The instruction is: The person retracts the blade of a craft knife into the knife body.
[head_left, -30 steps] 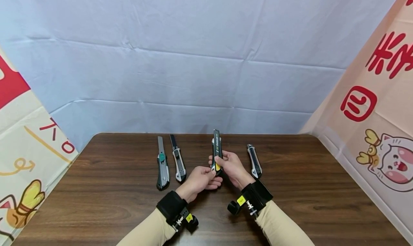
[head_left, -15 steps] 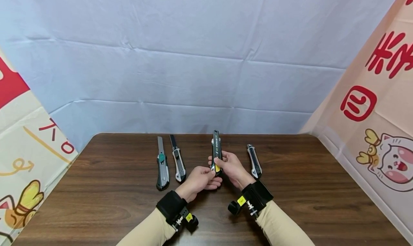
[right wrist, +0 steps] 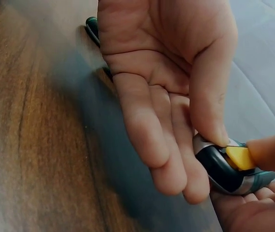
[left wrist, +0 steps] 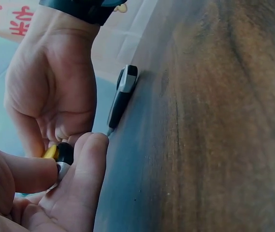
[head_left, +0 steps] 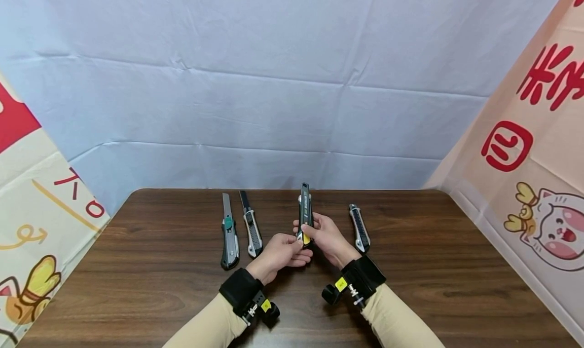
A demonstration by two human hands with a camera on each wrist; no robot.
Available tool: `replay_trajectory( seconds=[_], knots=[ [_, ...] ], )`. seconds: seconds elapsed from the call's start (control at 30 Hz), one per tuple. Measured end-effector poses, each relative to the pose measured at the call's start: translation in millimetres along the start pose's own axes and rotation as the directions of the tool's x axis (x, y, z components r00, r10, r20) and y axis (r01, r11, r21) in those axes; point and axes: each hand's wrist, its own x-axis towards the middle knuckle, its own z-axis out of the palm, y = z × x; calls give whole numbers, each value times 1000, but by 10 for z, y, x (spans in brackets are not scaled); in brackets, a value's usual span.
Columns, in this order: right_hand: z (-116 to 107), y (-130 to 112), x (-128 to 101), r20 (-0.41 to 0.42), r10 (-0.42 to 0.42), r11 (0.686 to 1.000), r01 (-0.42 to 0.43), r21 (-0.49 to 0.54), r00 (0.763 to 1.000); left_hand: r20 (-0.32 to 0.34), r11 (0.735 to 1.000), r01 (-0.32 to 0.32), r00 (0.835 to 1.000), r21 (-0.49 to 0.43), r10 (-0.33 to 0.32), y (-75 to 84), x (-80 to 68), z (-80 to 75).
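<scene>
Head view: black box cutter (head_left: 305, 211) with yellow slider, held above table (head_left: 137, 267) centre, blade end toward 12 o'clock. Left hand (head_left: 280, 253) pinches its butt end; right hand (head_left: 325, 236) curls round the body, thumb on slider. Three more cutters: green-slider cutter (head_left: 229, 234), silver cutter (head_left: 252, 229) at 10 o'clock, grey cutter (head_left: 360, 227) at 2 o'clock

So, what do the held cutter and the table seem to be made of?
The held cutter looks like glossy black plastic with a yellow plastic slider and brushed silver metal trim, which shines in the right wrist view; the trim could also be painted plastic. The table looks like dark brown wood or wood-look laminate: long grain lines, with a smooth, slightly reflective finish.
</scene>
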Motion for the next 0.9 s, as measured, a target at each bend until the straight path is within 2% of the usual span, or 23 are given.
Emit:
replay_trajectory(
  seconds=[0.17, 0.37, 0.63, 0.9],
  knots=[
    [-5, -9, -8, 1, 2, 1000, -2, -4, 1000, 16, 1000, -4, 1000, 9, 4, -5, 3, -13],
    [-49, -25, -3, -12, -1, 999, 1, -34, 1000, 74, 999, -12, 997, 30, 9, 8, 6, -59],
    [-174, -55, -26, -23, 29, 980, -33, -195, 999, 127, 999, -12, 992, 46, 6, -6, 8, -53],
    [-340, -85, -109, -8, 29, 959, -30, -281, 1000, 176, 999, -15, 984, 49, 6, 17, 37, 53]
  ],
)
